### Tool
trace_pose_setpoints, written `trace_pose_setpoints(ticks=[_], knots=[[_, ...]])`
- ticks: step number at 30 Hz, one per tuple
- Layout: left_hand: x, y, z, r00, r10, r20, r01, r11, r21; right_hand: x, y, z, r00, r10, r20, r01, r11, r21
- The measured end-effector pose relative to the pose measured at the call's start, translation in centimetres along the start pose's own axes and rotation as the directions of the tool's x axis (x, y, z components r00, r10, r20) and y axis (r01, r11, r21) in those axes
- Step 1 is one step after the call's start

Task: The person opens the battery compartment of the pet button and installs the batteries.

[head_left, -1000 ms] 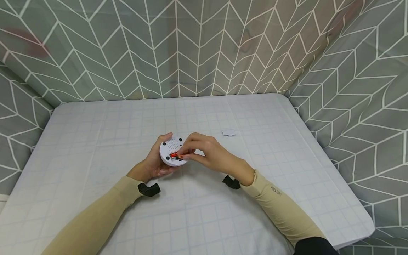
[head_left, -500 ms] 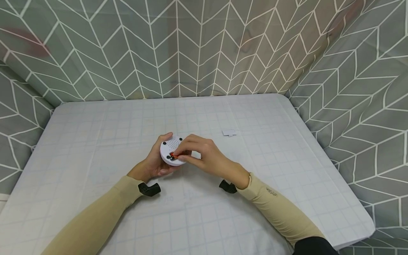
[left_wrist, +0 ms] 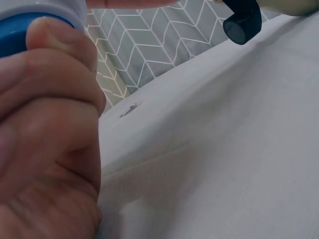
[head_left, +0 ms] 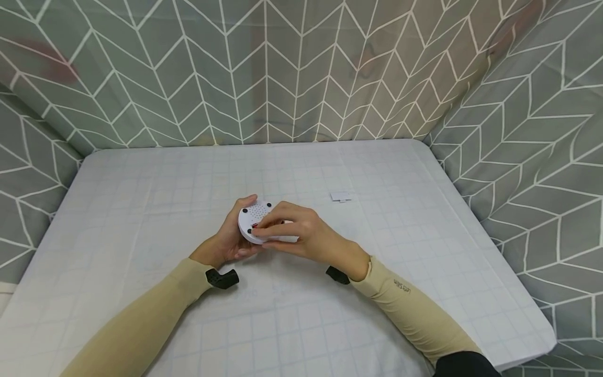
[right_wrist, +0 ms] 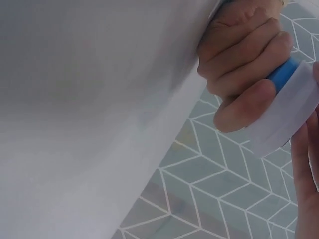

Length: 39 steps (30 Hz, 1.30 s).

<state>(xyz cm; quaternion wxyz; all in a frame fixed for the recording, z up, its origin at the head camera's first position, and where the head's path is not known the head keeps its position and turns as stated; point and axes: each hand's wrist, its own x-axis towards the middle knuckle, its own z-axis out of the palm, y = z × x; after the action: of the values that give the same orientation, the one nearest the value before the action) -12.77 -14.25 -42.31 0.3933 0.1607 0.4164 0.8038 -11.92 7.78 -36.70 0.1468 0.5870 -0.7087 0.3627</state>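
Observation:
My left hand [head_left: 231, 230] grips a round white device [head_left: 256, 211], its underside facing up with small speaker holes and black feet. In the left wrist view, curled fingers [left_wrist: 50, 109] hold its blue part [left_wrist: 15, 37]. My right hand [head_left: 301, 230] lies over the battery compartment, fingertips pressing there and the thumb at the device's lower edge. Only a sliver of a red battery [head_left: 255, 225] shows beside the fingertips; the rest of the compartment is hidden. The right wrist view shows the device's white side [right_wrist: 284, 114] between both hands.
A small white battery cover [head_left: 340, 197] with a tab lies on the table beyond my right hand. White cloth with a faint grid covers the table [head_left: 188, 178]. Grey curtains [head_left: 292, 73] with white zigzag lines stand behind and at the sides.
My right fingers first pinched a red battery over the compartment; it went down into the device, and the fingers now lie flatter over it. The left hand keeps its grip, almost still.

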Motion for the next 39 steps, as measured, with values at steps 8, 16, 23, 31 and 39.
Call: trace_pose_setpoints(ticks=[8, 16, 23, 31, 39], knots=[[-0.1, 0.0, 0.0, 0.999, -0.017, -0.035, 0.017, 1.000, 0.025, -0.2, 0.0, 0.2, 0.998, -0.054, 0.013, 0.055, 0.994, -0.097], [-0.2, 0.0, -0.1, 1.000, 0.020, 0.003, -0.020, 1.000, -0.001, -0.6, 0.3, 0.0, 0.998, -0.061, 0.020, 0.064, 0.983, -0.169], [-0.1, 0.1, -0.2, 0.999, 0.021, 0.034, -0.020, 1.000, -0.024, -0.4, 0.0, -0.2, 0.999, -0.019, 0.031, 0.023, 0.990, -0.138], [-0.2, 0.2, -0.1, 1.000, 0.017, 0.021, -0.017, 1.000, 0.002, -0.5, 0.2, -0.5, 1.000, 0.004, 0.003, -0.004, 0.996, -0.086], [-0.4, 0.1, -0.1, 0.997, -0.035, -0.064, 0.035, 0.999, 0.002, -0.9, 1.6, -1.8, 0.990, 0.117, -0.078, -0.120, 0.992, -0.031]])
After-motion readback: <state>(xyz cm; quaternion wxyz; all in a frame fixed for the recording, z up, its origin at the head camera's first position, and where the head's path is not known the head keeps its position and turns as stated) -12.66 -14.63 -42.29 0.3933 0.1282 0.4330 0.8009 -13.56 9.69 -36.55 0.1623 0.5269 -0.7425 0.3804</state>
